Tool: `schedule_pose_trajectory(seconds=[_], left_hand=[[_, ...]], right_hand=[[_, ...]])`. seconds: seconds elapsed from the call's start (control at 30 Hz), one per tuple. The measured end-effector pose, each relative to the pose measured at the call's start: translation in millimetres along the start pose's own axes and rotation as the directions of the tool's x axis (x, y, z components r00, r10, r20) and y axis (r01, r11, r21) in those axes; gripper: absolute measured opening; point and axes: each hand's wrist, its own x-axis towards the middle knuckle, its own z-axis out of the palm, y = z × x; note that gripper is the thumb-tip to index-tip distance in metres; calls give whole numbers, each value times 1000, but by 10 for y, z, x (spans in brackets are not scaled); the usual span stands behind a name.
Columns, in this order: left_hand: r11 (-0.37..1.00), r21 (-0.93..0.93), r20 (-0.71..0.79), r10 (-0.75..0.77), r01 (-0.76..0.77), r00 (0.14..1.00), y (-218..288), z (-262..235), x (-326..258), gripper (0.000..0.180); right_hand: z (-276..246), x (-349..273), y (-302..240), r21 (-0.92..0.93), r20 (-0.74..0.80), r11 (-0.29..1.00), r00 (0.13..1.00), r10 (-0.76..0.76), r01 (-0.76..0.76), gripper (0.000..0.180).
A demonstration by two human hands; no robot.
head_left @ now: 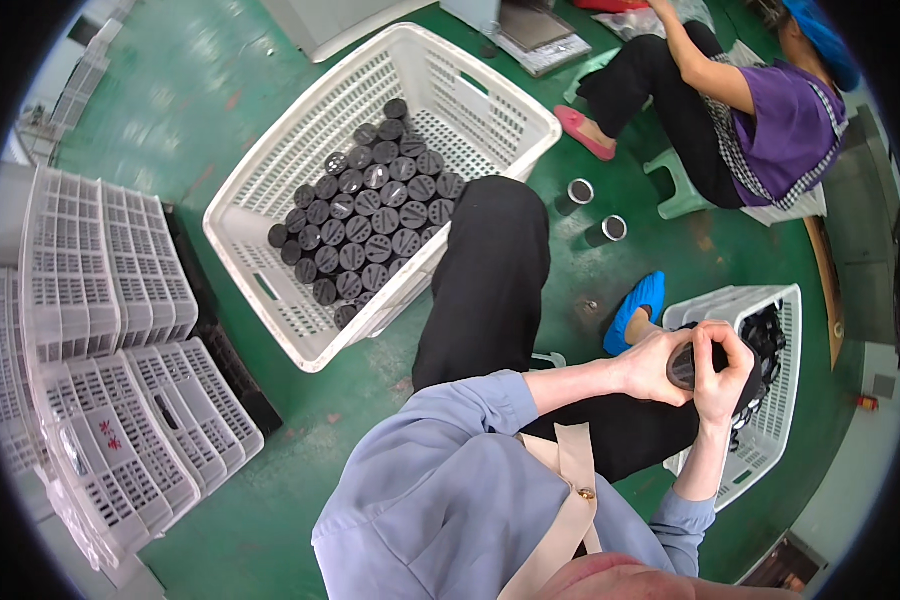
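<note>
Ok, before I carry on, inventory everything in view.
floor: one, green, underneath
large crate: one, white, upper centre
black round pieces: several dozen, black, in the large crate
small crate: one, white, at right
dark items: uncountable, mostly black, in the small crate
stacked crates: several, white, far left
co-worker: one, purple top, upper right
stool: one, pale green, by the co-worker
dark cylinders: two, black with pale rims, left of the stool
shoe cover: one, blue, left of the small crate
dark round piece: one, black, right of centre
sleeves: two, grey-blue, lower centre
left hand: one, bare, around the dark round piece
right hand: one, bare, beside it, grip unclear
</note>
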Motion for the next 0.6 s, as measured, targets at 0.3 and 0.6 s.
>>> schedule_pose_trajectory(seconds=[0.3, 0.6], left_hand=[[970, 118, -257, 238, -214, 937, 880, -841, -35, 76], [801, 582, -721, 430, 138, 543, 1485, -3391, 84, 70]], right_hand=[[-366, 644, 42, 369, -70, 906, 979, -193, 205, 80], [-422, 1037, 1053, 165, 24, 969, 983, 181, -182, 28]])
